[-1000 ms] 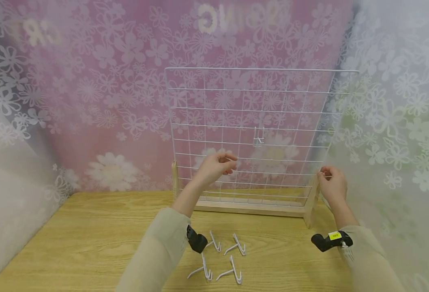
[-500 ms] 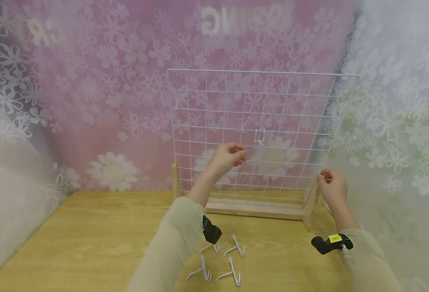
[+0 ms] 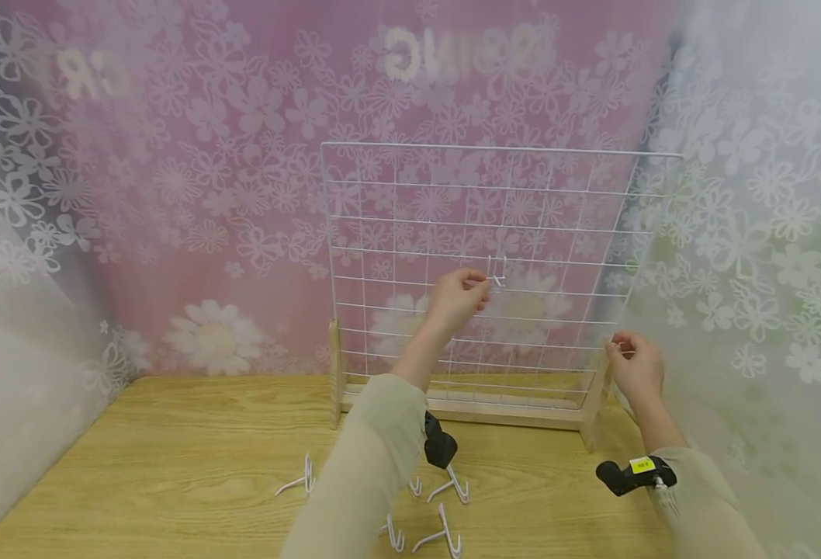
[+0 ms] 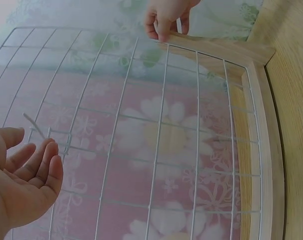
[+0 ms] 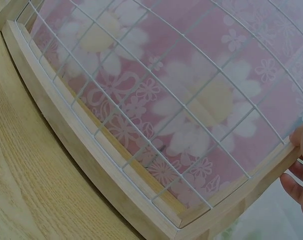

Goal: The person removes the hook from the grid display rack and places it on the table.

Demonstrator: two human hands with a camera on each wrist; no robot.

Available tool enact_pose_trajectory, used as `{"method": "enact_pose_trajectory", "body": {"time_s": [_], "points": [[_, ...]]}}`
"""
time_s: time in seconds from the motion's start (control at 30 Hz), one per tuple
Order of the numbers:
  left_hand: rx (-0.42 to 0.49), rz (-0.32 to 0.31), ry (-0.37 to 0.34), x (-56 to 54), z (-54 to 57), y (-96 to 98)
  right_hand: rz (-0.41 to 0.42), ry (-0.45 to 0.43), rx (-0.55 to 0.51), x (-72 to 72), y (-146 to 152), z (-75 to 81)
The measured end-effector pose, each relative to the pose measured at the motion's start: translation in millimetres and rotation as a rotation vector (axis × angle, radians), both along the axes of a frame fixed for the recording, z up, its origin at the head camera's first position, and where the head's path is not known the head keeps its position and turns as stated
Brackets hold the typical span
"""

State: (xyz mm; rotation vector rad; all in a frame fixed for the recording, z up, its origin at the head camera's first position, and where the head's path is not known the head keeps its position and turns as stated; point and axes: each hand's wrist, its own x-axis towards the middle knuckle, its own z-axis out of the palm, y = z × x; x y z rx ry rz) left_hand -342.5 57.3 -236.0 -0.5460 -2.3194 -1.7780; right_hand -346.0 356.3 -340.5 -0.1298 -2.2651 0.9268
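A white wire grid panel (image 3: 501, 149) stands upright in a wooden stand (image 3: 508, 414). One white wire hook (image 3: 498, 282) hangs on its bars, right of centre in the head view. My left hand (image 3: 455, 299) is beside this hook, its fingers loosely bent and nothing between them. In the left wrist view, its fingertips overlap the base of the hook's prong (image 4: 34, 125), with the thumb held apart. At the right side my right hand (image 3: 637, 365) grips the top of the stand's right post (image 5: 271, 170), thumb in front and fingers behind.
Several loose white hooks lie on the wooden table (image 3: 194, 466): one (image 3: 307, 475) left of my left sleeve, others (image 3: 445, 536) to its right, some partly covered by it. A patterned pink curtain (image 3: 243, 194) hangs behind the grid, a pale one (image 3: 753, 256) at right.
My left hand has moved right and upward across the grid to the hanging hook. A loose hook left of the sleeve has come into view. My right hand stays on the post.
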Motion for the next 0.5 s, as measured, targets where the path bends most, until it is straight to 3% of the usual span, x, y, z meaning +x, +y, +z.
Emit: {"method": "enact_pose_trajectory", "body": {"time_s": [0.13, 0.5], "points": [[-0.015, 0.000, 0.006, 0.5, 1.1, 7.6, 0.002, 0.004, -0.003, 0.1, 0, -0.1], [0.057, 0.004, -0.024, -6.0, 1.9, 24.3, 0.016, 0.008, 0.013, 3.9, -1, 1.6]]}}
